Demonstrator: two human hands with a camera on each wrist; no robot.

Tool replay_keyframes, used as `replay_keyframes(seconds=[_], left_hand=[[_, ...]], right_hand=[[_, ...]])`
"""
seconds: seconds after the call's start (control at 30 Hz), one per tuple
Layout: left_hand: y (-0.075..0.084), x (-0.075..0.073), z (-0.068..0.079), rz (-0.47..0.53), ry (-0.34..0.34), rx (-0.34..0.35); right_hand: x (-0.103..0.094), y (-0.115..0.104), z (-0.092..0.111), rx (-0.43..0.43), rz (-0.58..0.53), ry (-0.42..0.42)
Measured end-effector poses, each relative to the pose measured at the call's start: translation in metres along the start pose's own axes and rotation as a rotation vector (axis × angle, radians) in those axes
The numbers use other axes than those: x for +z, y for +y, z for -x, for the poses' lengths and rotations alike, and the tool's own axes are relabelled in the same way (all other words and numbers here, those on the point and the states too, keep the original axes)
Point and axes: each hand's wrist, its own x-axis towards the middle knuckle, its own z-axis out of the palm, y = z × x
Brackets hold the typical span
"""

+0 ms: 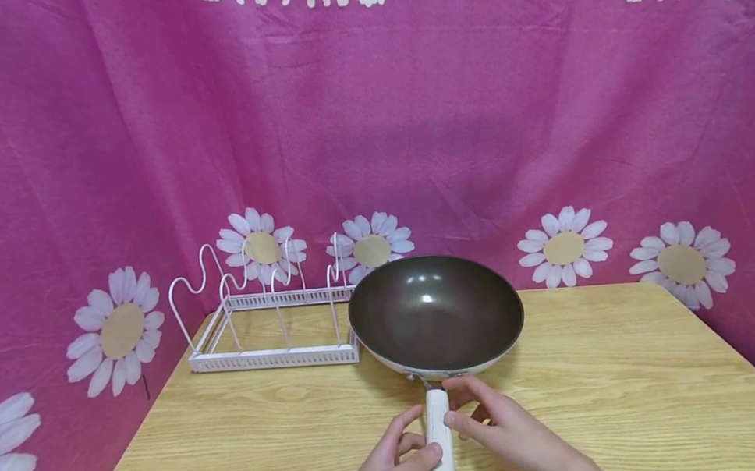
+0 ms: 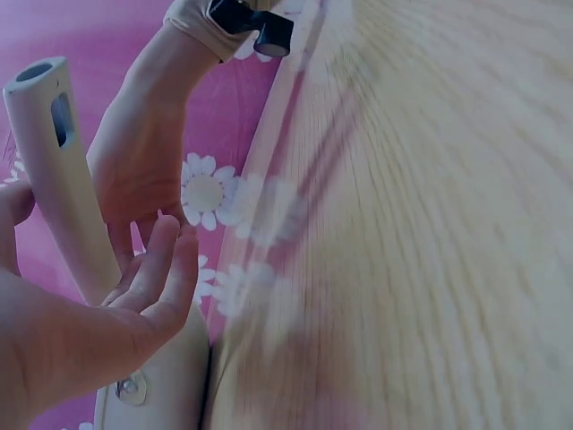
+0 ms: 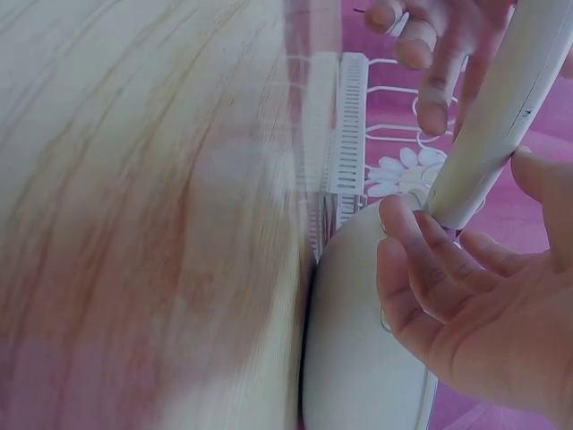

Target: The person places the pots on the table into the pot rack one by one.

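A wok with a dark inner surface and a cream outside rests on the wooden table, its long white handle pointing towards me. My left hand is at the handle's left side, its thumb lying against the grip. In the right wrist view, the left fingers hang loosely curved, apart from the handle. On the other side, my right hand is near the handle's base. Its thumb touches the handle, while its relaxed fingers curve under the neck by the wok's outer wall.
To the left of the wok stands a white wire rack with several upright dividers, close to the wok's rim. A pink cloth with daisies and lettering hangs behind and beside the wooden table.
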Motion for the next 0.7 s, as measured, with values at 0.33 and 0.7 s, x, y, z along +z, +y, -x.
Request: replay_keyframes(seconds=[0.33,0.7], left_hand=[[0.005,0.014,-0.002,0.181,0.022,-0.022],[0.007,0.034,-0.012,0.452,0.11,-0.036]], right_hand=[[0.004,0.001,0.002,0.001,-0.018,0.002],[0.009,0.001,0.0,0.047,-0.089,-0.016]])
